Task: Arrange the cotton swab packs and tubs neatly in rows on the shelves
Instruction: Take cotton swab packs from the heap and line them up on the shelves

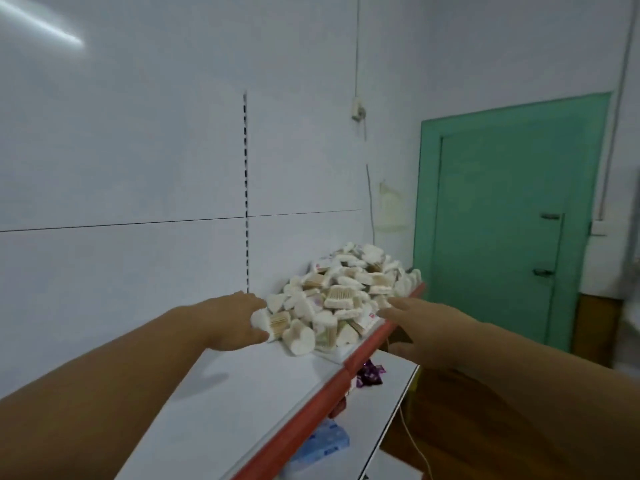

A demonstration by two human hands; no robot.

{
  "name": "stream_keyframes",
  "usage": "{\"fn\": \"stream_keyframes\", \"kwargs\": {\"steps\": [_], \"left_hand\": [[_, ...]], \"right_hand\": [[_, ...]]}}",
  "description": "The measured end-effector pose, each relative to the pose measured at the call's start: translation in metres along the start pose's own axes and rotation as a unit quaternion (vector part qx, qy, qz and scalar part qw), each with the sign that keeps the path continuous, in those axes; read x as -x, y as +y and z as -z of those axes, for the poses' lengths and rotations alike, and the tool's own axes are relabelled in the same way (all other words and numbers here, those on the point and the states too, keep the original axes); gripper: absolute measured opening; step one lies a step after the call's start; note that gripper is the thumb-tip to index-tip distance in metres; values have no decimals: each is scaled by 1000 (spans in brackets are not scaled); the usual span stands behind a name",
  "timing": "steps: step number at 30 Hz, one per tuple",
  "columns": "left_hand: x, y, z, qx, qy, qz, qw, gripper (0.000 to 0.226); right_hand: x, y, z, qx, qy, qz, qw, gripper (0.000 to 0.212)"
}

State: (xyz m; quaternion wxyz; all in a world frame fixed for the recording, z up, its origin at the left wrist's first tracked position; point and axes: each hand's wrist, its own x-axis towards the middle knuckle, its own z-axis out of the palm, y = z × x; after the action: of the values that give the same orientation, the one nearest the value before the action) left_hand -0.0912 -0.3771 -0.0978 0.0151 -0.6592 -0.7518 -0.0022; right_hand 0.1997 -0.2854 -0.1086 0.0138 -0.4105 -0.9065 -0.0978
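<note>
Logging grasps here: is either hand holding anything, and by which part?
The left hand seems to pinch one cotton swab pack by its near white end, though blur leaves this unsure. The right hand is open and holds nothing.

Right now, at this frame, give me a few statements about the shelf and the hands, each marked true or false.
1. The swab packs stand in neat rows. False: they lie in a loose heap on the top shelf.
2. The left hand holds a pack at the heap's near edge. True.
3. The right hand grips a tub. False: its fingers are stretched toward the heap and hold nothing.
4. The door to the right is green. True.
</note>
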Motion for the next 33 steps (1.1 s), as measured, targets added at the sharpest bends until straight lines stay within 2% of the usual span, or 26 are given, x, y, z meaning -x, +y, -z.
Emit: {"fn": "stream_keyframes", "kwargs": {"steps": [6, 8, 13, 16, 20, 23, 25, 28, 30, 33], "left_hand": [[-128, 15, -3, 27, 29, -63, 997, 57], [-166, 19, -5, 26, 16, -77, 997, 59], [-256, 31, 2, 46, 35, -101, 993, 46], [-300, 43, -2, 28, 51, -86, 995, 53], [-357, 56, -8, 27, 87, -66, 994, 47], [-395, 71, -13, 19, 100, -43, 994, 44], [-419, 83, -14, -6, 92, -30, 995, 44], [-446, 101, -8, -29, 84, -4, 996, 43], [-461, 109, -5, -30, 89, 14, 996, 42], [-475, 119, -4, -28, 79, 43, 996, 42]], "right_hand": [[-77, 69, -14, 2, 10, -52, 999, 55], [-109, 89, -20, -18, 17, -61, 998, 55], [-178, 141, -42, -70, 47, -66, 994, 56], [-208, 177, -55, -104, 64, -72, 990, 56], [-264, 240, -73, -152, 90, -73, 982, 57], [-320, 281, -84, -261, 121, -70, 955, 59], [-356, 299, -93, -316, 122, -50, 939, 61], [-403, 320, -106, -321, 89, 11, 943, 63], [-429, 329, -110, -325, 73, 34, 942, 58], [-456, 334, -111, -372, 70, 39, 925, 36]]}}
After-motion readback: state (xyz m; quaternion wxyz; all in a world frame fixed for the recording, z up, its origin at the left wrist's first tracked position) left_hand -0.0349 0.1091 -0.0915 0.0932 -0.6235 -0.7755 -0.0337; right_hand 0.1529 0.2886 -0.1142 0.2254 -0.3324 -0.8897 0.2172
